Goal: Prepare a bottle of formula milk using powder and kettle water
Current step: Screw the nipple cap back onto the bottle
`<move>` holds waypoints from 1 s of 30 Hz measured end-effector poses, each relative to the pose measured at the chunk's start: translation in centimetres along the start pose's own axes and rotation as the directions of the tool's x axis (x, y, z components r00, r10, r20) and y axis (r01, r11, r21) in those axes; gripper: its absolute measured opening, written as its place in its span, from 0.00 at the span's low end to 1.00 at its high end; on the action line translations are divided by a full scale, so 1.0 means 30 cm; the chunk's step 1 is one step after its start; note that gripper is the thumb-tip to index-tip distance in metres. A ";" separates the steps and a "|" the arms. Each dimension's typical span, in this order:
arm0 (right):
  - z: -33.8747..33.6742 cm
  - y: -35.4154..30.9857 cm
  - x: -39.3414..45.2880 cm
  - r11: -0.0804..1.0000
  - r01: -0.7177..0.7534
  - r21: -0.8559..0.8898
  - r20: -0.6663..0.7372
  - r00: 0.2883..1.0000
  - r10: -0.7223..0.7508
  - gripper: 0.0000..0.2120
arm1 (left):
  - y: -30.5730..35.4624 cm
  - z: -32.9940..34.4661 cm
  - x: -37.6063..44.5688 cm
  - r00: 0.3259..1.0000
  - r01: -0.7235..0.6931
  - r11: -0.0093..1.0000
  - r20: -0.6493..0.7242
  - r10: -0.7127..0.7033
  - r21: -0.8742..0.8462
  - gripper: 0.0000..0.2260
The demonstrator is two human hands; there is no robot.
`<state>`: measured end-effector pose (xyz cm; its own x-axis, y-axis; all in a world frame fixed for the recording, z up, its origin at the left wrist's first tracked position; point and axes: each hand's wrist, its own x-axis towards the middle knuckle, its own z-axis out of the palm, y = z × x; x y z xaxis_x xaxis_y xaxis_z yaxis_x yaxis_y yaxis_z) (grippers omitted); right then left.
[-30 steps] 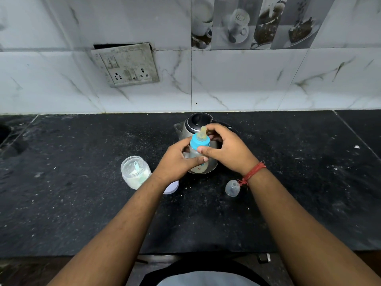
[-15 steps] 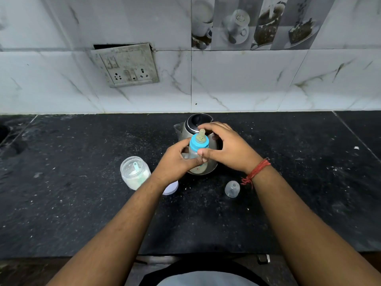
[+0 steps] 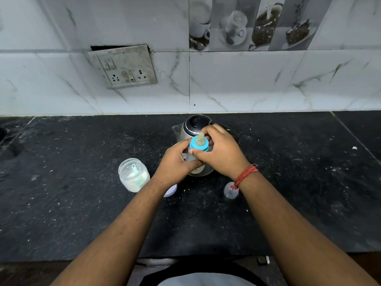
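Note:
A baby bottle (image 3: 195, 153) with a blue collar and pale teat stands upright above the black counter, in front of the steel kettle (image 3: 192, 125). My left hand (image 3: 176, 162) wraps the bottle's clear body. My right hand (image 3: 219, 151) grips the blue collar (image 3: 199, 144) with thumb and fingers. An open clear jar of white powder (image 3: 134, 176) with a blue scoop inside stands to the left. The bottle's clear cap (image 3: 230, 189) lies to the right, beside my right wrist.
A white jar lid (image 3: 171, 190) peeks out under my left wrist. The black counter (image 3: 288, 182) is dusted with white specks. A switch and socket plate (image 3: 123, 66) hangs on the tiled wall behind. The counter's front edge runs near my body.
My right hand has turned around the blue collar, its wrist swinging down and right. The bottle and my left hand have stayed almost in place.

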<state>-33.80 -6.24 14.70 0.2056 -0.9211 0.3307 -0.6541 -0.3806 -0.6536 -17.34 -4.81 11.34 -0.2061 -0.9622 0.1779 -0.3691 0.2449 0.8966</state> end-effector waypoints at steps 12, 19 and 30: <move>-0.064 0.018 0.034 0.995 0.046 0.086 0.158 0.986 -0.059 0.23 | -0.005 -0.018 0.009 0.999 0.035 0.997 0.007 -0.035 -0.066 0.22; 0.045 -0.023 -0.011 0.996 -0.044 0.074 -0.177 0.983 0.057 0.21 | 0.012 0.016 0.012 0.993 -0.007 1.000 -0.121 0.004 -0.018 0.21; -0.044 0.035 0.028 0.994 0.027 0.105 0.175 0.983 -0.045 0.28 | -0.002 -0.032 0.019 1.000 -0.011 0.999 0.027 0.012 -0.035 0.24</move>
<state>-35.27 -7.31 15.18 0.3595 -0.9029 0.2356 -0.5682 -0.4121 -0.7123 -16.57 -5.48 11.76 -0.2344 -0.9558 0.1776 -0.3351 0.2510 0.9082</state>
